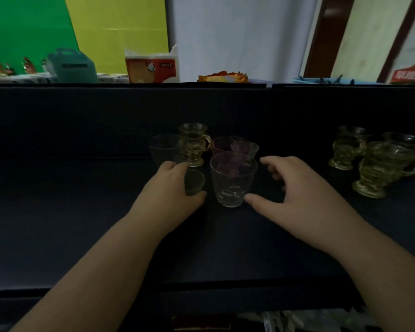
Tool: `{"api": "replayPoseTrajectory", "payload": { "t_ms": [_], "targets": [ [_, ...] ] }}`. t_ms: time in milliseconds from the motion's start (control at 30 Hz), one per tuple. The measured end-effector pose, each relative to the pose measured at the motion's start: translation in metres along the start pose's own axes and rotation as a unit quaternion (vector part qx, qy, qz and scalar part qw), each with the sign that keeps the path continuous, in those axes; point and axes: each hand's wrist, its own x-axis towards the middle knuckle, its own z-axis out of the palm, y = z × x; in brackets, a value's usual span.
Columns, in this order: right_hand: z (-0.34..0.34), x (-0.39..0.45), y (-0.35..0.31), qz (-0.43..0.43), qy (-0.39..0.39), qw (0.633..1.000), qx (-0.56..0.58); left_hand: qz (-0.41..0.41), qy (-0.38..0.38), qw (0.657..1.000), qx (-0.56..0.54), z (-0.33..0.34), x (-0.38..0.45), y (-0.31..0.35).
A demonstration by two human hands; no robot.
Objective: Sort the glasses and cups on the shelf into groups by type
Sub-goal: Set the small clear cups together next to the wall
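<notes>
On the dark shelf (pixel 82 212), my left hand (pixel 170 188) grips a small dark glass (pixel 194 182). Just right of it stands a clear tumbler (pixel 233 183). My right hand (pixel 295 185) hovers spread beside the tumbler, thumb tip near its base, holding nothing. Behind stand a purple-tinted glass (pixel 228 146), a small clear glass (pixel 253 149), a dark tumbler (pixel 164 148) and an amber handled cup (pixel 195 143). At the right, three amber handled cups (pixel 374 168) stand grouped.
A ledge above the shelf's back wall carries a green box (pixel 72 65), an orange-and-white carton (pixel 151 67), a snack packet (pixel 222 76) and small bottles (pixel 27 65). The shelf's front edge (pixel 201 286) runs below my forearms.
</notes>
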Motion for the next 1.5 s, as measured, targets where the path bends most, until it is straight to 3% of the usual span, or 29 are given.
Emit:
{"api": "replayPoseTrajectory", "payload": {
  "t_ms": [367,700,900,1167,1500],
  "targets": [
    [0.028,0.043,-0.027,0.063,0.023,0.995,0.075,0.039,0.064,0.997,-0.035,0.0,-0.007,-0.009],
    [0.026,0.026,-0.025,0.111,0.044,0.98,0.158,0.08,0.08,0.992,-0.047,-0.004,-0.015,-0.006],
    [0.001,-0.01,0.001,0.127,0.107,0.97,0.176,0.111,0.083,0.989,-0.058,-0.001,-0.024,0.013],
    [-0.054,-0.067,0.065,0.136,0.182,0.955,0.191,0.192,0.059,0.976,-0.089,0.024,-0.043,0.092],
    [-0.152,-0.15,0.195,0.163,0.228,0.943,0.18,0.245,0.014,0.96,-0.134,0.098,-0.065,0.261]
  ]
}}
